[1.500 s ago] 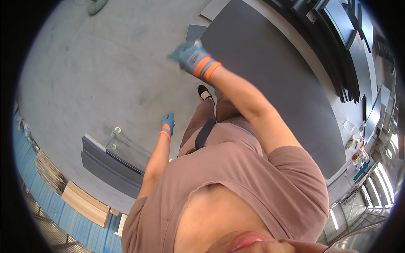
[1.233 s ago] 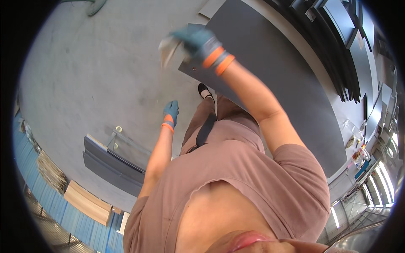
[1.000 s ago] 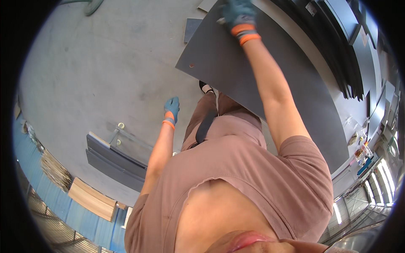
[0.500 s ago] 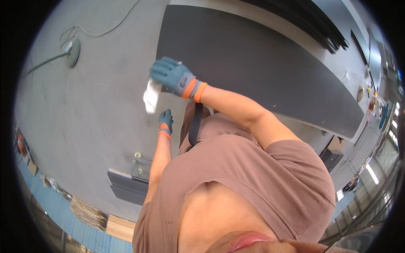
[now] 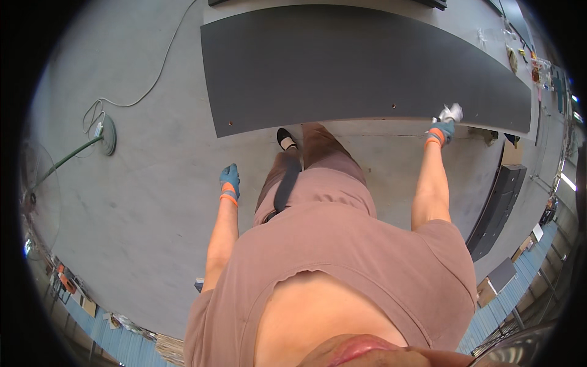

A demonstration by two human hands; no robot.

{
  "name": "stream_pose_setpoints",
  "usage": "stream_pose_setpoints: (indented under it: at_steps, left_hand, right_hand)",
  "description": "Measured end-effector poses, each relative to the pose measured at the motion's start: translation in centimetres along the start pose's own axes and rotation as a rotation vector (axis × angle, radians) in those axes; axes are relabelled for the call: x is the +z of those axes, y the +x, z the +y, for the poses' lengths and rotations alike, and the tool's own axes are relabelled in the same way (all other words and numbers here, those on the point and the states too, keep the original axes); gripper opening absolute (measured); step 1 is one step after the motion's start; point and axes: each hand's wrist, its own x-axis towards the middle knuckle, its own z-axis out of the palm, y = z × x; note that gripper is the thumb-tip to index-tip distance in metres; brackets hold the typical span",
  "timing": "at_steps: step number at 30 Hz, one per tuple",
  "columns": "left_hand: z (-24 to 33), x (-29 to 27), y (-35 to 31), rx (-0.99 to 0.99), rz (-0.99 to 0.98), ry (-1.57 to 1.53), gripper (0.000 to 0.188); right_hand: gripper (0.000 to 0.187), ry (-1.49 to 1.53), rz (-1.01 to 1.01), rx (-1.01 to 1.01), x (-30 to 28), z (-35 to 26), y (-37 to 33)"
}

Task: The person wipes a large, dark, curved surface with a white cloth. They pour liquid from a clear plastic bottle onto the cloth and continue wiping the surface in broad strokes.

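A crumpled white cloth (image 5: pixel 452 113) is bunched in my gloved right hand (image 5: pixel 444 130), whose fingers are wrapped round it. That hand is at the near edge of a long dark grey panel (image 5: pixel 318 67), toward its right end. The panel lies flat, and small round holes show along its near side. My left hand (image 5: pixel 230 177), in a blue-grey glove with an orange cuff, hangs low at my side, apart from the panel. Its fingers are curled in, and nothing shows in them.
A standing fan with a green pole and round base (image 5: pixel 106 136) is on the grey floor at left, its cable (image 5: pixel 160 70) trailing away. Stacked dark panels (image 5: pixel 498 211) are at right. Small items and plastic bags (image 5: pixel 541 72) crowd the far right.
My right hand has swung from the panel's left end to its right part, cloth still in it. My view has turned, so the panel now lies across in front of me. My left hand stays low.
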Motion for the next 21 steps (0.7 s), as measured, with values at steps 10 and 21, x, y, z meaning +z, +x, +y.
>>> stream_pose_setpoints:
  at_steps: [10, 21]
  left_hand:
    - [13.3, 8.9, -8.3, 1.11, 0.4, 0.428, 0.039]
    - [22.1, 26.1, -15.8, 1.4, 0.298, 0.495, 0.04]
  right_hand:
    - [0.034, -0.581, -0.56, -1.35, 18.8, -5.9, -33.4]
    - [0.029, -0.746, -0.87, -1.222, 19.7, -5.0, -25.9]
